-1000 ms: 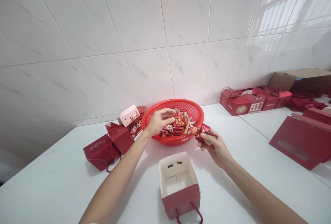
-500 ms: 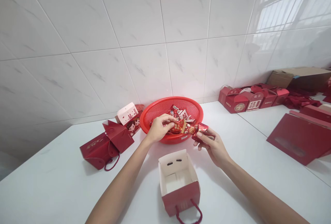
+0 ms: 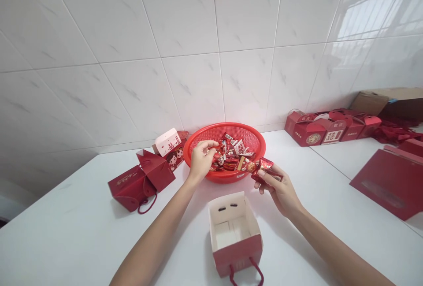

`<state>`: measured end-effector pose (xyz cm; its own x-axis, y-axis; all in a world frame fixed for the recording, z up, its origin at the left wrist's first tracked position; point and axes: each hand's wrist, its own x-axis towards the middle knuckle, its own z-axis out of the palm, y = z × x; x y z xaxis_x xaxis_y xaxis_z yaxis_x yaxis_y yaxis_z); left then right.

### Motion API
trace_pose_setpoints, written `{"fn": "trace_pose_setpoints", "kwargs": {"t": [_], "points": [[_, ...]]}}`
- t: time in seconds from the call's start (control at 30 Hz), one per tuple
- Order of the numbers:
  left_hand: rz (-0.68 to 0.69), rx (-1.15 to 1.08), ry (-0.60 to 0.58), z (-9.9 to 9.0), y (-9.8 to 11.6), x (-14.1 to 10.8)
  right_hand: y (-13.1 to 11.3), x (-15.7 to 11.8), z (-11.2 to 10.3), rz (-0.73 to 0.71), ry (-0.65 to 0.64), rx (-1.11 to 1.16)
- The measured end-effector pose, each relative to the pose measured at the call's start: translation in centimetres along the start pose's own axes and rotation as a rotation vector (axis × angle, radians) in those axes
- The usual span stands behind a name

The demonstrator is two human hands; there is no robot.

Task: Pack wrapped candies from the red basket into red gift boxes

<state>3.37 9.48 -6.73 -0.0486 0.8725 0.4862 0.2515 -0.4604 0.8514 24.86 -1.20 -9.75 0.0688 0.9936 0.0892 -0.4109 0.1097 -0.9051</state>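
Inside the rim of a red plastic basket (image 3: pixel 228 177), my left hand (image 3: pixel 201 161) is closed in a pinch over wrapped candies (image 3: pixel 231 162). Whatever lies between its fingertips is hidden. My right hand (image 3: pixel 279 188) grips several shiny red wrapped candies (image 3: pixel 264 167) just outside the basket's front right rim. Below both hands stands an open gift box (image 3: pixel 238 253), dark red outside and white inside, with two slots in its back wall. Its dark red cord handle (image 3: pixel 259 273) hangs toward me. No candy shows in the part of its inside that I see.
Left of the basket lie a dark red box (image 3: pixel 128 184) with a cord and a pink printed box (image 3: pixel 167 141). Several red boxes (image 3: pixel 304 131) line the wall at right, near a cardboard carton (image 3: pixel 390 101) and a large dark red box (image 3: pixel 386 180). White tiles rise behind.
My left hand has moved back and left from the packets at the basket's front. The right hand keeps its grip on the candies. The whole view has shifted slightly.
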Motion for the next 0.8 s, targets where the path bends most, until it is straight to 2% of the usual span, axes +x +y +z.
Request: {"fn": "trace_pose_setpoints", "kwargs": {"t": [0.07, 0.27, 0.43, 0.53, 0.6, 0.7, 0.8], "points": [[0.003, -0.019, -0.084, 0.0, 0.4, -0.2, 0.0, 0.0, 0.0, -0.003, 0.001, -0.005], [0.045, -0.080, -0.434, 0.0, 1.9, -1.0, 0.3, 0.0, 0.0, -0.031, 0.000, -0.043], [0.111, -0.066, -0.739, -1.7, 4.0, -1.0, -0.8, -0.1, 0.0, -0.123, -0.057, -0.105], [0.180, 0.011, -0.991, -3.5, 6.3, -1.1, -3.1, -0.9, 0.4, -0.202, -0.183, -0.195], [0.205, 0.078, -1.114, -4.6, 7.8, -1.3, -5.1, -1.6, 1.1, -0.242, -0.300, -0.303], [0.194, 0.199, -1.179, -5.8, 9.3, -2.0, -7.8, -2.4, 2.6, -0.270, -0.517, -0.572], [0.089, 0.308, -1.195, -6.3, 9.7, -2.6, -9.6, -2.7, 4.2, -0.257, -0.714, -0.800]]}}
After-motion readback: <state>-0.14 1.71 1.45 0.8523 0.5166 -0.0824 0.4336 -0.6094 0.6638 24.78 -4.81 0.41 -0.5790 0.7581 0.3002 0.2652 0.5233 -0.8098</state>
